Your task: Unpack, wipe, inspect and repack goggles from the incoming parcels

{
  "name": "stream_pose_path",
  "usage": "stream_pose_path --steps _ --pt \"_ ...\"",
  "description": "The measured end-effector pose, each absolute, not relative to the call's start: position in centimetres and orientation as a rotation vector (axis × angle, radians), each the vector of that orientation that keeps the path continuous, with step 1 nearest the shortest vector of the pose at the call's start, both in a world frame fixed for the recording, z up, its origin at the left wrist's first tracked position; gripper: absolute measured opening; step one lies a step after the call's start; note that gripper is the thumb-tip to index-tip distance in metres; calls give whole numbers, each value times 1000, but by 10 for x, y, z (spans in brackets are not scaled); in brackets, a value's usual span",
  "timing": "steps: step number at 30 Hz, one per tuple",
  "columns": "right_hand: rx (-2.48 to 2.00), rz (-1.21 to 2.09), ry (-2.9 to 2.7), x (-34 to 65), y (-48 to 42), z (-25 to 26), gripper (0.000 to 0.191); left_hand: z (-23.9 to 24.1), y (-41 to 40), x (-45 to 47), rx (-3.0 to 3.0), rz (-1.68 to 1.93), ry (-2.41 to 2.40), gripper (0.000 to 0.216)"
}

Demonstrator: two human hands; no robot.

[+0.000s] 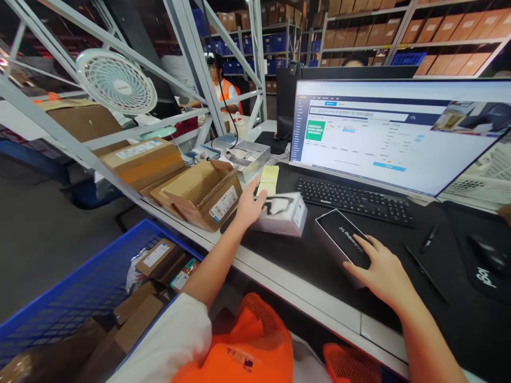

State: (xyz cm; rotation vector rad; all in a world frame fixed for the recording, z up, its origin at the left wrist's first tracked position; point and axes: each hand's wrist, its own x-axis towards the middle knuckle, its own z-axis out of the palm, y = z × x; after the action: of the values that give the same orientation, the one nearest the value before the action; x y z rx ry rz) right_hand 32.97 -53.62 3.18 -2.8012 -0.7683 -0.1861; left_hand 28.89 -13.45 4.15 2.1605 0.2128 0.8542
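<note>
Lying on the black desk mat (287, 258), the white-sided rectangular box with a black top (339, 234) is under the right hand (377, 268), thumb and fingers parted, though whether they grip is unclear; the left hand (248, 206) is open, fingers outstretched, at the blurred white oblong carton (284, 215)

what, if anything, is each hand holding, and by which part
The right hand holds the black-topped rectangular box with white lettering by its near end. The left hand is open at the white rectangular box; contact is unclear.
</note>
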Motion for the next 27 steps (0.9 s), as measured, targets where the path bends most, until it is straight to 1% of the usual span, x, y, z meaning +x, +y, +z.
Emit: stream_pose_path --steps 3,5,7,8,11,12,13,16,19,21,24,27 --pt "-2800 -204 -799 328 -535 34 70 43 -151 295 2302 507 202 58" --pt "-2798 -207 -800 327 -534 36 69 47 -164 290 2457 403 104 49" --pt "-2797 -200 -790 326 -533 38 69 53 -177 283 2624 326 -94 47" --pt "-2796 -191 -786 326 -533 38 70 56 -182 280 2683 261 -215 54" --pt "-2793 -171 -785 326 -533 39 71 61 -188 277 2720 114 -460 93" --pt "-2792 -172 -788 326 -533 39 71 61 -186 278 2707 108 -494 100" --pt "-2788 -178 -792 326 -533 39 71 61 -180 280 2677 124 -513 102" --pt "-2768 -197 -801 326 -534 38 69 54 -143 283 2432 241 -451 100" --pt "-2756 -194 -800 326 -533 38 69 40 -93 281 1982 474 -83 97" --pt "-2759 -183 -790 326 -533 38 71 29 -68 277 1767 622 114 102" --pt "-2764 -164 -775 326 -533 39 71 19 -54 269 1658 813 191 104" --pt "-2767 -157 -784 326 -534 38 71 23 -61 257 1640 1118 172 107"
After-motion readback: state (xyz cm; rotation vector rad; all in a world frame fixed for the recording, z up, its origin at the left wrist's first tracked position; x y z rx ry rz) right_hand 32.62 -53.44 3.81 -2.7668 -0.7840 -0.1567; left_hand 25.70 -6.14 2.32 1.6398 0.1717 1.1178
